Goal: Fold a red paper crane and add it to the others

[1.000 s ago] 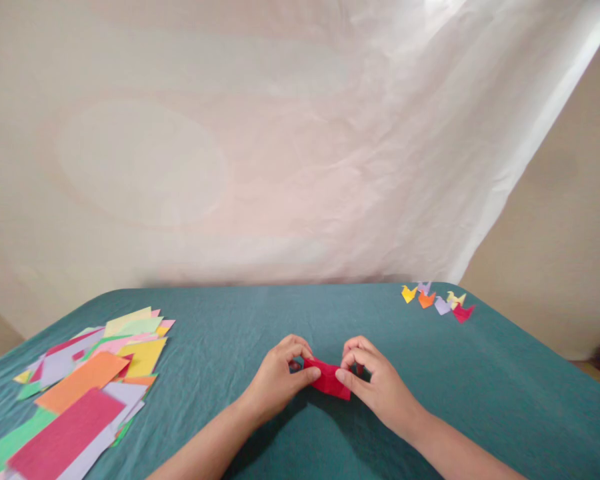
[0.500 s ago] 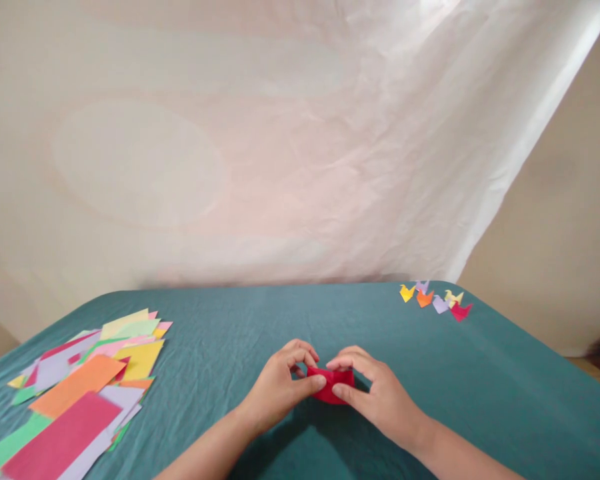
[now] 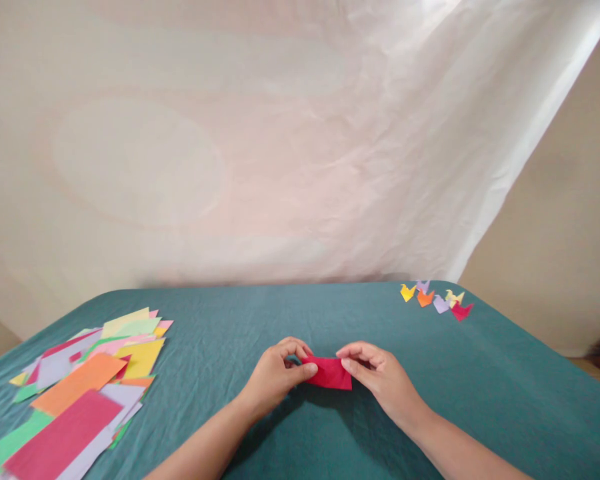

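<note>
A small piece of folded red paper (image 3: 330, 374) is held up just above the table, in front of me. My left hand (image 3: 283, 367) pinches its left end, thumb on the near face and fingers behind. At the upper right corner of the paper, my right hand (image 3: 377, 373) has thumb and index finger closed on the edge. The paper's far side is hidden from view.
A green cloth covers the table (image 3: 220, 373). To the left lies a loose pile of coloured paper sheets (image 3: 80, 383). Several folded paper birds (image 3: 441, 304) sit near the far right corner. A pale sheet (image 3: 280, 147) hangs behind the table.
The red paper has opened out from a bulging, creased shape into a flatter rectangle. My right thumb has moved from its front face to its upper right corner.
</note>
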`<state>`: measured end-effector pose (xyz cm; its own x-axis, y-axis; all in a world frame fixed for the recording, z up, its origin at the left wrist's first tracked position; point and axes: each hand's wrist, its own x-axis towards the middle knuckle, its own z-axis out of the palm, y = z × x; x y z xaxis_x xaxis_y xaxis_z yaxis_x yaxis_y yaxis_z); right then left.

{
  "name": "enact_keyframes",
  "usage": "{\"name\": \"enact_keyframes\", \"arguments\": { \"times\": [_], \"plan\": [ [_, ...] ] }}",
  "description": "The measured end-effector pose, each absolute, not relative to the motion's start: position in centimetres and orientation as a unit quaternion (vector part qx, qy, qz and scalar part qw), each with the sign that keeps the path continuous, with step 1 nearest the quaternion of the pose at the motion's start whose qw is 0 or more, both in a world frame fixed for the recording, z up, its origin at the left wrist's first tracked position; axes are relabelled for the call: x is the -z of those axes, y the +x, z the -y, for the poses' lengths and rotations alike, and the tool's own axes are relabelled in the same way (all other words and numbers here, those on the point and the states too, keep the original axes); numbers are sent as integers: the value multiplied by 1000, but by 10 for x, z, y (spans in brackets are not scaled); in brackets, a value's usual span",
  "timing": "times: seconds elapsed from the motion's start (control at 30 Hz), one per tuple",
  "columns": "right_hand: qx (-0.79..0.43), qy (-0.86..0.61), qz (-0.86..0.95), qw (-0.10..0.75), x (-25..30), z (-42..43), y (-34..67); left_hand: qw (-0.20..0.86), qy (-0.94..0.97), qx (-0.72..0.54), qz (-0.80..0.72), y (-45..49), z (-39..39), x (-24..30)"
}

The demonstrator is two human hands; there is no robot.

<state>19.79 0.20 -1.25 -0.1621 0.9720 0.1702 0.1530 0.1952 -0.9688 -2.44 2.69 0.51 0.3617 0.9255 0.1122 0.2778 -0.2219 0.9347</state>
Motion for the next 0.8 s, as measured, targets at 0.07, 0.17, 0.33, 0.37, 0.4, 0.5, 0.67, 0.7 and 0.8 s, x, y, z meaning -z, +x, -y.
{"name": "enact_keyframes", "arguments": {
  "times": [0.07, 0.17, 0.33, 0.37, 0.4, 0.5, 0.67, 0.7, 0.8],
  "plan": [
    [-440, -458, 618, 464, 12, -2, 199, 453, 688, -366, -434, -25, -28, -4],
    [-422, -465, 630, 457, 11, -1, 200, 458, 685, -367, -432, -25, -28, -4],
    [-376, -469, 677, 424, 4, 4, 196, 425, 700, -368, -439, -23, -22, -13],
    [-369, -472, 681, 421, 3, 5, 194, 404, 710, -373, -441, -21, -19, -16],
    [-364, -474, 684, 418, 1, 6, 193, 379, 722, -379, -438, -20, -16, -20],
    [-358, -476, 688, 414, -2, 6, 191, 314, 782, -370, -392, -15, -6, -30],
    [-355, -471, 697, 408, -6, 8, 189, 297, 813, -332, -376, -9, 1, -31],
    [-352, -472, 698, 408, -6, 9, 188, 299, 810, -328, -383, -9, 0, -30],
    [-347, -472, 701, 407, -6, 9, 188, 301, 805, -315, -403, -10, -2, -25]
  ]
}}
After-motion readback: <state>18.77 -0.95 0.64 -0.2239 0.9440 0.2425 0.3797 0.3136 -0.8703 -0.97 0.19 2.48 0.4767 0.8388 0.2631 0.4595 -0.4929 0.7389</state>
